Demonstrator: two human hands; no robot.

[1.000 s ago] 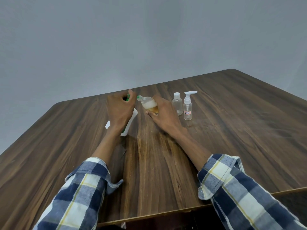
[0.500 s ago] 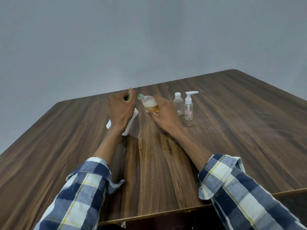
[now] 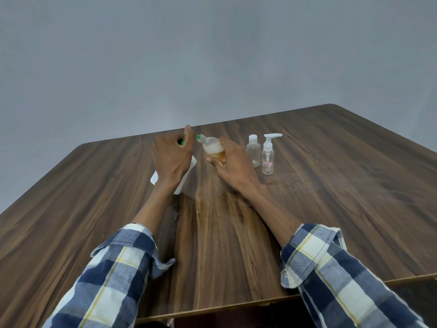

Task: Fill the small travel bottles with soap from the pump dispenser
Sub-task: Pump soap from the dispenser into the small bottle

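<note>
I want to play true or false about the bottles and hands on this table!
1. The right hand holds a tilted bottle with amber soap and foam. True.
2. The left hand lies flat on the table. False: it is on top of the white dispenser.
3. Two clear bottles stand right of the hands. True: a capped bottle and a pump bottle.
4. Those two are full of soap. False: they look empty.

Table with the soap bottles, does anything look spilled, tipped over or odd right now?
No spill shows. The only tilted thing is the small bottle in the right hand, leaned toward the green nozzle for filling. The two clear bottles stand upright.
</note>
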